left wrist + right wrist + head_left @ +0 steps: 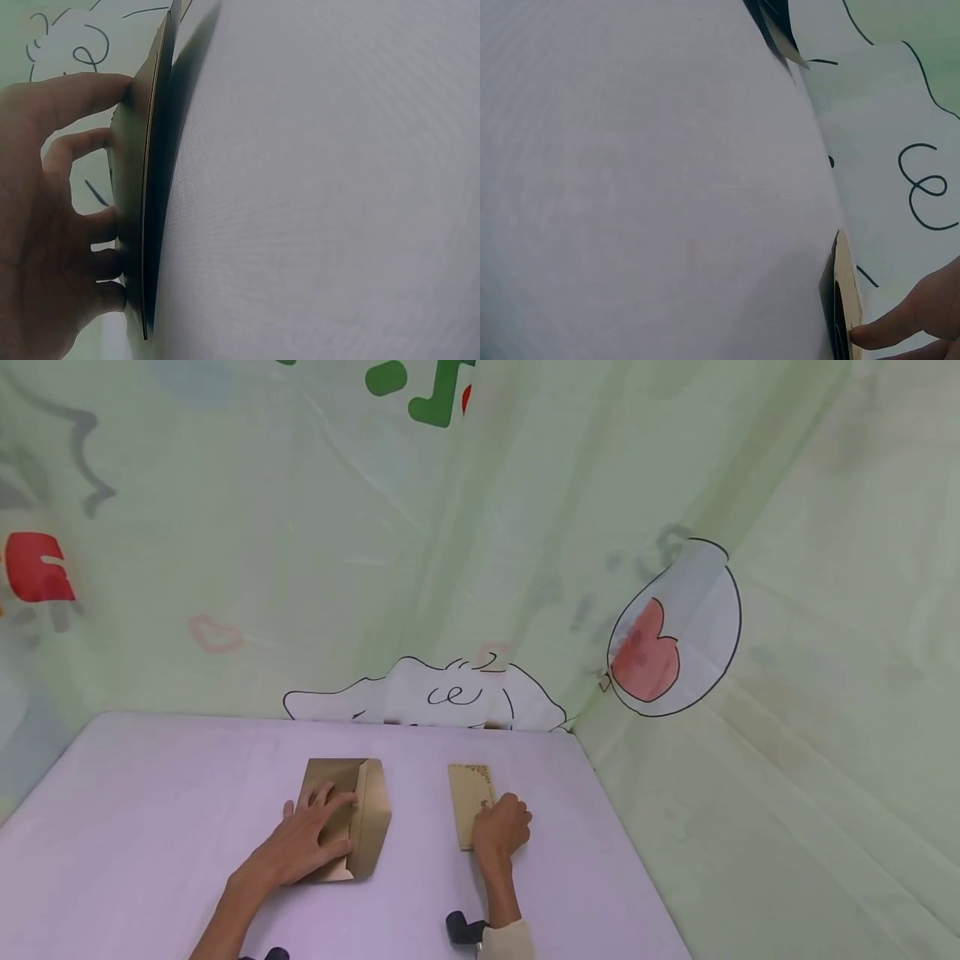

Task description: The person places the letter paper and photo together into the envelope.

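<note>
In the head view, a gold envelope [372, 818] lies on the table with its pointed flap spread out to the right. My left hand [300, 843] rests on it with fingers spread; the left wrist view shows the fingertips touching the face of the envelope [133, 172]. To the right lies a narrow gold card [467, 802] with a dark printed pattern at its top corner. My right hand [501, 828] is at its right edge with fingers curled. In the right wrist view, a digit presses on the card [846, 289], and a dark gap shows between its layers.
A pale lilac cloth [150, 793] covers the table. Light green curtains [300, 543] with printed drawings hang behind and to the right. Dark wrist mounts [463, 928] show near the bottom of the head view.
</note>
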{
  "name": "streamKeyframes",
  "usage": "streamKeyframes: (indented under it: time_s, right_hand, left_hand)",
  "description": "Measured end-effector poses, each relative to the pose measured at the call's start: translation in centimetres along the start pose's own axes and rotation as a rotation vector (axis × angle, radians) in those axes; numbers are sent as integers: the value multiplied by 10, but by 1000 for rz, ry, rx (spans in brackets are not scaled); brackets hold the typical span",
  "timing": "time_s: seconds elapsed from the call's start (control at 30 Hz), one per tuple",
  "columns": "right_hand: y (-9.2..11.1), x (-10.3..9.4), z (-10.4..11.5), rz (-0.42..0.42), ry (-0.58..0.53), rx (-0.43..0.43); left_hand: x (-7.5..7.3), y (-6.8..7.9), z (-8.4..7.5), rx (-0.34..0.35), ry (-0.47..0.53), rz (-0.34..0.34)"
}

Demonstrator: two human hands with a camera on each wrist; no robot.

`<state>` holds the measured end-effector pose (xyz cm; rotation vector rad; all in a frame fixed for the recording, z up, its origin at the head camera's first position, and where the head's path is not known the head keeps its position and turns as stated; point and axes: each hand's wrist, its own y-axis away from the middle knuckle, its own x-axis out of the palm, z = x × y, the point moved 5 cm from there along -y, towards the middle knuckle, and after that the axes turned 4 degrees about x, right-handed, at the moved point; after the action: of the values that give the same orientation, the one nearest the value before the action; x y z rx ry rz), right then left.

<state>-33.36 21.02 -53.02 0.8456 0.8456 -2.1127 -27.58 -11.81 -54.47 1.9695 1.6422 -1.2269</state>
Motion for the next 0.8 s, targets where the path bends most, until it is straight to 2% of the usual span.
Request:
streamKeyframes:
  time_s: [0.37,0.6,0.8]
  right_hand:
    - [-6,-5,-13,58,-169,135]
    - [-7,-14,-20,19,-176,203]
    - [-10,-25,-20,59,-219,242]
  left_hand:
    - [3,2,3,-1,10,2]
    - [4,4,5,13,6,-7]
    - [4,2,2,19,22,2]
